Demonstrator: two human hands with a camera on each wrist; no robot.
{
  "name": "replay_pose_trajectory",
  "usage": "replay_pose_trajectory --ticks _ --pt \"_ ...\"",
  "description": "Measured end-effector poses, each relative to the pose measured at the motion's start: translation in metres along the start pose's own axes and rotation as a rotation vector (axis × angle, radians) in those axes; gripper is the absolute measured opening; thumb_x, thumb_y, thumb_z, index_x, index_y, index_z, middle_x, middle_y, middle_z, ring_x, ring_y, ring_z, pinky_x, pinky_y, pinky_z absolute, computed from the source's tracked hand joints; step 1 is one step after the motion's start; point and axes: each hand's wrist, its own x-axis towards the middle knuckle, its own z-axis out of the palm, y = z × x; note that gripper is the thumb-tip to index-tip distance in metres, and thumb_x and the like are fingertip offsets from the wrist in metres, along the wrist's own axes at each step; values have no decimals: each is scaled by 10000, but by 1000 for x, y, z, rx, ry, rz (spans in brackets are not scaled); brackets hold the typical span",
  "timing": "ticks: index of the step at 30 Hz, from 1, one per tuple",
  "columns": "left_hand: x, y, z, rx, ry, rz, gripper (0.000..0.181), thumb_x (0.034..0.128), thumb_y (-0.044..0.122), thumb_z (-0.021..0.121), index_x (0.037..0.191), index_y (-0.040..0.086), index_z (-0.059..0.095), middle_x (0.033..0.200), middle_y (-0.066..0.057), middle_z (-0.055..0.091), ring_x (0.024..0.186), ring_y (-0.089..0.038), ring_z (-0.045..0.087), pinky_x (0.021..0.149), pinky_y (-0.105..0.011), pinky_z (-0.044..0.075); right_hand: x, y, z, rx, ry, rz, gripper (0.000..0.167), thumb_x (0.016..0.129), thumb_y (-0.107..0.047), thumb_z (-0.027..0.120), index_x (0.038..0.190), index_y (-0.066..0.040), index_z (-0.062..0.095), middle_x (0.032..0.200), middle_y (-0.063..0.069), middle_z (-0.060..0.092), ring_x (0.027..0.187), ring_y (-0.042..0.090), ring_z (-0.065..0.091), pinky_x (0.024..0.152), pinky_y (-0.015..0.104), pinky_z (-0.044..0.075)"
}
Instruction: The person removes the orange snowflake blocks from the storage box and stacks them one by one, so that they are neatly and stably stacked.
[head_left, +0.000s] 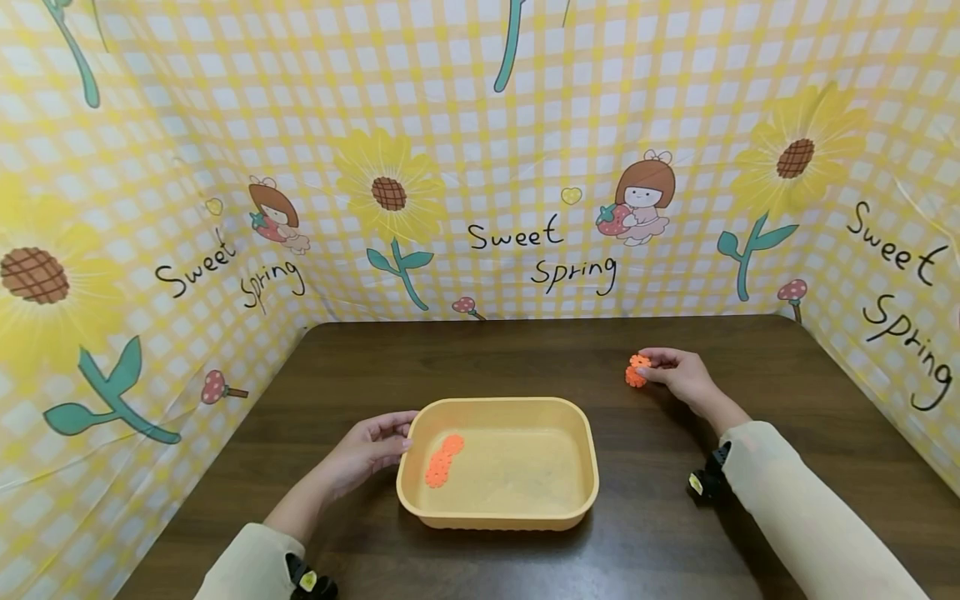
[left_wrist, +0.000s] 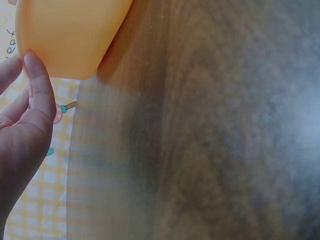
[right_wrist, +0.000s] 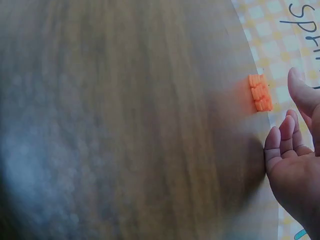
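Observation:
In the head view, my left hand (head_left: 367, 454) pinches the left rim of a yellow tray (head_left: 498, 523); the left wrist view has its fingertips at the edge of the tray (left_wrist: 75, 40). Orange flower-edged discs (head_left: 438, 468) lie overlapped inside the tray at the left. Farther back on the right, my right hand (head_left: 686, 379) is at a small orange disc cluster (head_left: 636, 377), the thumb overlapping it in the head view. From the right wrist, the cluster (right_wrist: 260, 93) shows on the table as layered pieces, with a gap between it and the extended thumb and fingers.
A dark wooden table (head_left: 450, 354) carries the tray and the cluster. Yellow-and-white checked cloth (head_left: 510, 117) with flowers and lettering rises behind the table and along both sides. Black wrist devices sit at both cuffs.

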Motion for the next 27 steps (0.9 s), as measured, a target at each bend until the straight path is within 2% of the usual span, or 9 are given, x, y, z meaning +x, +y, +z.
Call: replay_pose_trajectory --ticks 9,14,27 --pt "0 0 0 -1 4 -5 589 933 69 639 1436 -84 374 1137 -113 506 991 -158 568 849 -332 529 3 5 0 -1 -4 -12 423 884 -111 724 1247 72 605 973 87 586 847 148 519 687 226 489" --pt "0 -1 0 -6 3 -9 592 932 70 641 1440 -78 373 1137 -113 505 985 -159 569 849 -335 530 6 8 2 -11 -7 9 415 879 -91 723 1241 74 605 1003 108 582 850 164 508 678 214 475" --pt "1 -1 0 -11 14 -19 580 931 65 643 1433 -73 388 1148 -131 512 996 -177 570 853 -334 529 6 10 5 -45 -36 42 432 881 -129 732 1246 60 601 1046 135 583 857 220 494 663 244 454"
